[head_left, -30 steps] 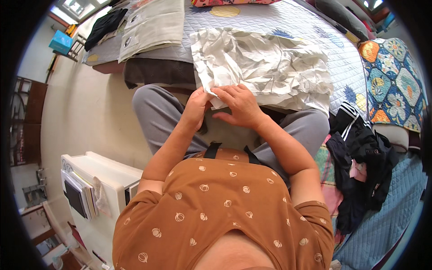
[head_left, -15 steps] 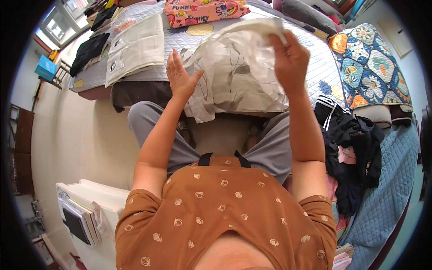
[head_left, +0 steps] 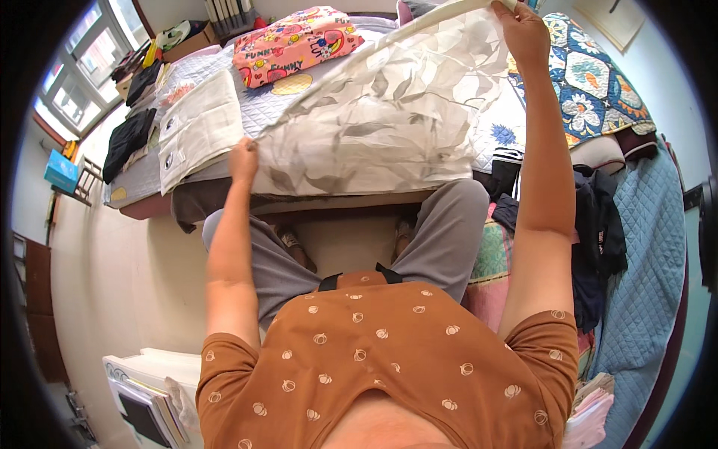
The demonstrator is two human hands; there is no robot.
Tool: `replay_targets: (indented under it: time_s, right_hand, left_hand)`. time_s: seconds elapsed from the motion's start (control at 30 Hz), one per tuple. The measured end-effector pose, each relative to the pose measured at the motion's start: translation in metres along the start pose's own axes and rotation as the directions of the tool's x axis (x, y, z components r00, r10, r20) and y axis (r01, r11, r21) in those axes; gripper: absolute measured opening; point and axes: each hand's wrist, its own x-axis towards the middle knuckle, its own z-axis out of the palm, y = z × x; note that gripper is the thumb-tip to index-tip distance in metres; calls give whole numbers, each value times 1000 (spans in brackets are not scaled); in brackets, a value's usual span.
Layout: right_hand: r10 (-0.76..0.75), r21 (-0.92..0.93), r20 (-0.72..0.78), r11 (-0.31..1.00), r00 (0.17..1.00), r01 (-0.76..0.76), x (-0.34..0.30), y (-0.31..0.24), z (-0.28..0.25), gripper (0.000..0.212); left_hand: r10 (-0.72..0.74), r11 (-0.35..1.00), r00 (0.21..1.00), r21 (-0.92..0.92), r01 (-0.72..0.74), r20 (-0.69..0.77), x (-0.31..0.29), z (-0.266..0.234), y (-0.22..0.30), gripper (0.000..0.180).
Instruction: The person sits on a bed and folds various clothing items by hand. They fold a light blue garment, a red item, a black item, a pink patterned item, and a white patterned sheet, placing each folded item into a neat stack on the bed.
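A white cloth with grey leaf print (head_left: 389, 112), perhaps a sheer curtain, is stretched slantwise over the bed between my hands. My left hand (head_left: 244, 159) is closed on its near left corner, beside a folded cream cloth with metal rings (head_left: 200, 131). Farther off and higher, my right hand (head_left: 523, 34) pinches the upper right end of the band along its edge. The cloth's lower edge lies along the near side of the bed, above my knees. A pink printed bundle (head_left: 295, 46) rests behind it.
The quilted white bedspread (head_left: 258, 108) shows around the cloth. Dark folded clothes (head_left: 129, 142) lie at the bed's left end. At right are a patterned quilt (head_left: 591, 82), black clothing (head_left: 598, 217) and a blue quilted cover (head_left: 651, 254). A white cabinet with books (head_left: 149, 396) stands near left.
The bunched cloth is now spread wide and taut. My left hand, open before, moved left and down and closed on a corner. My right hand moved up and right.
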Motion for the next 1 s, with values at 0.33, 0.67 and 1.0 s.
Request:
replay_targets:
  time_s: [0.33, 0.67, 1.0]
  right_hand:
    - [332, 452, 95, 826, 939, -338, 82, 49, -50, 25]
    - [257, 758, -19, 634, 966, -154, 134, 25, -77, 28]
    - [351, 634, 48, 713, 935, -300, 153, 93, -82, 27]
  left_hand:
    - [375, 926, 706, 281, -253, -600, 177, -215, 103, 16]
    - [465, 863, 541, 494, -103, -700, 229, -349, 138, 34]
    - [383, 899, 827, 373, -230, -412, 250, -376, 142, 47]
